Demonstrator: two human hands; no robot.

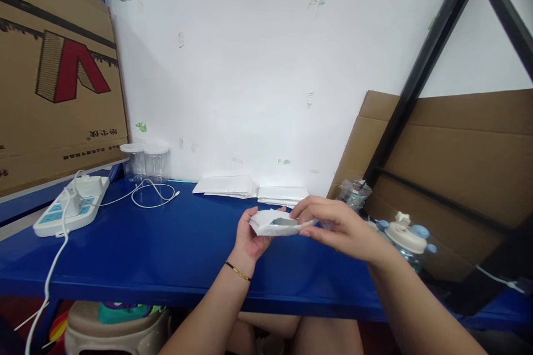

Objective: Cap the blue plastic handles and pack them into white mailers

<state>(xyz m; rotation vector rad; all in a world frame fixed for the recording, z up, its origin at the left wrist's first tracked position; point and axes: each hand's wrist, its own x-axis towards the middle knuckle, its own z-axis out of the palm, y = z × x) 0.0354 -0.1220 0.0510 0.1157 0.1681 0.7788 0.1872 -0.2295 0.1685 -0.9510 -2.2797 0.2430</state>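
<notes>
A small white paper bag (272,223) is held above the blue shelf top (166,249), its mouth spread apart. My left hand (249,238) grips its left end from below, fingers curled round it. My right hand (333,224) pinches the bag's right edge with thumb and fingers. Something greyish shows inside the bag's mouth; I cannot make out what it is. Two stacks of flat white bags (227,186) (282,194) lie against the wall just behind my hands.
A white power strip (70,208) with a plugged charger and a coiled white cable (154,193) lies at the left. Two clear jars (145,162) stand by the wall. A water bottle (406,238) lies at the right near cardboard sheets (458,161). A large carton (58,77) stands left.
</notes>
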